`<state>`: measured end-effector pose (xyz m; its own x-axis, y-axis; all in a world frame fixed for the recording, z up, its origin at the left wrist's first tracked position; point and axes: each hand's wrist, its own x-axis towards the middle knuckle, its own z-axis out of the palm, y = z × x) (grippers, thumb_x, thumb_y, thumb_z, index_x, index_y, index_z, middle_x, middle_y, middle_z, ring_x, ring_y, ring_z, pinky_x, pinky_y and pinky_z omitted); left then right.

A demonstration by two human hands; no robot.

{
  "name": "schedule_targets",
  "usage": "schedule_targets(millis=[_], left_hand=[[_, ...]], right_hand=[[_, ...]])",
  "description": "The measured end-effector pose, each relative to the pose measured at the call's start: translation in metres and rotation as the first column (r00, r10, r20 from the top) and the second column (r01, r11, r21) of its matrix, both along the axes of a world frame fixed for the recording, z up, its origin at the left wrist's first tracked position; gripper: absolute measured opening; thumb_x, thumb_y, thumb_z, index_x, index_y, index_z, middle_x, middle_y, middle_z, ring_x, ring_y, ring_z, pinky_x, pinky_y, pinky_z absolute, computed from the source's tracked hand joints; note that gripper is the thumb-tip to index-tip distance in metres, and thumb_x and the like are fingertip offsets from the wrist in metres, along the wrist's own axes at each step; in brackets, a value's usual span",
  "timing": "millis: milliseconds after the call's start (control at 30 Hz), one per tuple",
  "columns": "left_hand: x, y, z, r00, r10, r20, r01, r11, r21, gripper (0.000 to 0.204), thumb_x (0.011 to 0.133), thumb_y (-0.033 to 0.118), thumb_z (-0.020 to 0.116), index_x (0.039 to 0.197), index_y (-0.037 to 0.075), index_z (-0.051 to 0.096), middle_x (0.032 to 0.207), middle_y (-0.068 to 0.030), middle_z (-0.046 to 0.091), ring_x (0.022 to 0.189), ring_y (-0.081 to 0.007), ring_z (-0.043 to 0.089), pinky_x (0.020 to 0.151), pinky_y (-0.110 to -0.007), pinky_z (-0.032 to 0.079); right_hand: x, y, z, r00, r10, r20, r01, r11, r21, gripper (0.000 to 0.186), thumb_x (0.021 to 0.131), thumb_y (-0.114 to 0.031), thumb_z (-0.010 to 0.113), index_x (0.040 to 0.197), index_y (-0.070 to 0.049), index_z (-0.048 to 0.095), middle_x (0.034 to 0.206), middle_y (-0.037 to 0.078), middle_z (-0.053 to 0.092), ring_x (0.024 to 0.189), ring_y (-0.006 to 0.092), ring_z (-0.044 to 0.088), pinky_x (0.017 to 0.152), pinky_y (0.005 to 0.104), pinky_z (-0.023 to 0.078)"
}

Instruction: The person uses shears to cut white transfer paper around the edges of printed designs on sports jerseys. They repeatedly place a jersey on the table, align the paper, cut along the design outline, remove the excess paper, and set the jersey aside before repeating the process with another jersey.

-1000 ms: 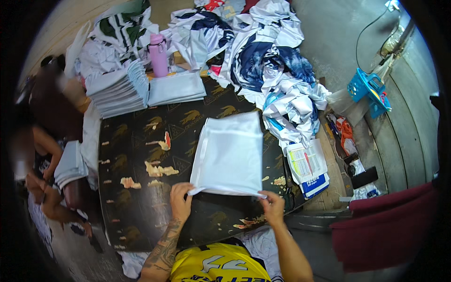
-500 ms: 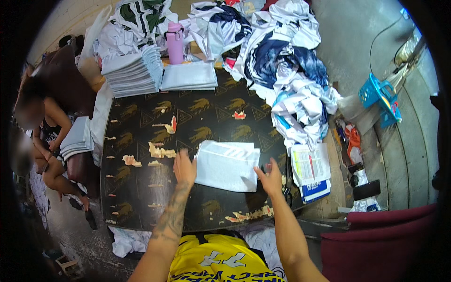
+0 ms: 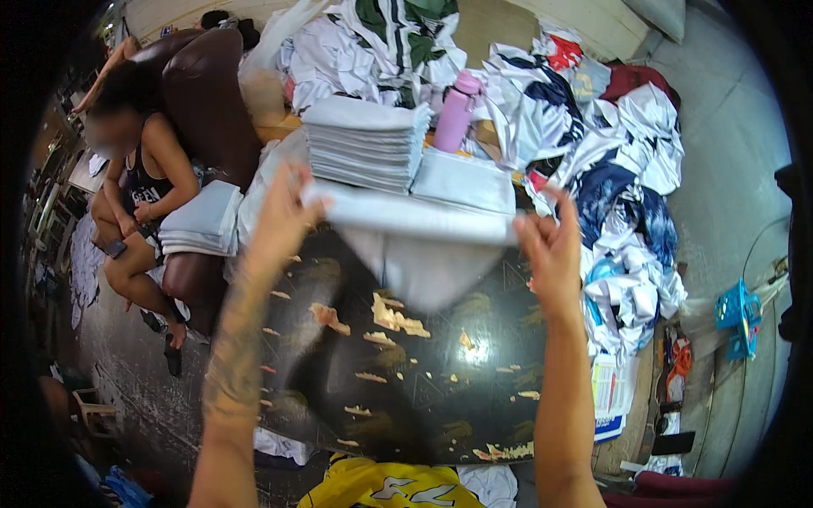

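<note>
A folded white cloth (image 3: 419, 220) hangs above the table, stretched between my two hands and smeared by motion. My left hand (image 3: 288, 203) pinches its left end, thumb against the fabric. At the right end my right hand (image 3: 550, 241) grips the corner with thumb and fingers. A loose part of the cloth droops below the held edge. Just behind it stands a tall stack of folded white cloths (image 3: 364, 157). Beside that is a lower stack (image 3: 466, 179), partly hidden by the held cloth.
The dark table (image 3: 339, 432) has worn, chipped patches. A purple bottle (image 3: 456, 114) stands behind the stacks. Heaped white and navy garments (image 3: 627, 186) line the back and right, with papers (image 3: 611, 381) below. To the left sits a person (image 3: 161, 161) beside more folded cloths (image 3: 201, 222).
The folded white cloth lay flat on the table with my hands apart at its sides. Now both hands hold it up, farther forward near the stacks. The view has shifted left.
</note>
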<state>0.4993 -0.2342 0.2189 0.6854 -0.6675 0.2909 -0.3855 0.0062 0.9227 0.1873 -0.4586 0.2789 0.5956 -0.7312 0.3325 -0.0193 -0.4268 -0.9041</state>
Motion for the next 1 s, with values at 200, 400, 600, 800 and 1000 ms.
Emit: schedule_targets(millis=[200,400,600,800,1000], left_hand=[[0.221,-0.090,0.111,0.969,0.008,0.248,0.002,0.999,-0.042,0.046,0.093,0.014,0.083,0.126,0.005,0.052,0.105,-0.0122,0.072,0.086,-0.0148,0.066,0.070,-0.030,0.052],[0.300,-0.163,-0.035,0.981,0.162,0.111,-0.168,0.985,0.047,0.054,0.091,0.026,0.086,0.131,0.004,0.057,0.118,-0.0185,0.070,0.095,-0.0241,0.069,0.086,-0.039,0.055],[0.166,-0.112,-0.162,0.692,0.720,0.061,-0.693,0.685,-0.222,0.024,0.104,0.018,0.065,0.115,-0.004,0.065,0.112,-0.0188,0.070,0.109,-0.0333,0.066,0.098,-0.044,0.050],[-0.103,-0.097,-0.208,0.888,0.233,0.396,-0.347,0.905,0.246,0.046,0.091,0.015,0.071,0.134,0.008,0.057,0.143,-0.0157,0.055,0.140,-0.0387,0.046,0.116,-0.058,0.033],[-0.210,-0.132,-0.229,0.853,-0.114,0.509,-0.273,0.734,0.622,0.082,0.101,0.045,0.062,0.167,0.006,0.032,0.176,-0.0212,0.022,0.165,-0.0407,0.015,0.131,-0.066,0.006]], right_hand=[[0.190,-0.071,0.050,0.987,-0.080,0.136,0.103,0.981,-0.166,0.050,0.097,-0.008,0.079,0.139,-0.001,0.052,0.078,0.005,0.071,0.071,0.0080,0.058,0.067,0.0270,0.048],[0.283,-0.098,-0.046,0.933,-0.330,-0.141,0.258,0.890,-0.376,0.055,0.094,-0.019,0.084,0.138,-0.003,0.054,0.081,0.013,0.074,0.073,0.0286,0.070,0.070,0.0403,0.053],[0.207,-0.095,-0.108,0.958,-0.263,-0.117,0.251,0.962,-0.105,0.044,0.098,-0.035,0.079,0.126,-0.003,0.065,0.090,0.007,0.069,0.068,0.0171,0.065,0.068,0.0369,0.051],[0.055,-0.159,-0.160,0.731,-0.550,-0.404,0.492,0.835,-0.248,0.033,0.094,-0.031,0.081,0.110,-0.004,0.072,0.083,0.008,0.072,0.077,0.0217,0.069,0.074,0.0381,0.053],[-0.067,-0.255,-0.202,0.596,-0.656,-0.464,0.640,0.737,-0.220,0.028,0.092,-0.029,0.081,0.101,-0.003,0.076,0.088,0.012,0.077,0.084,0.0277,0.074,0.081,0.0399,0.057]])
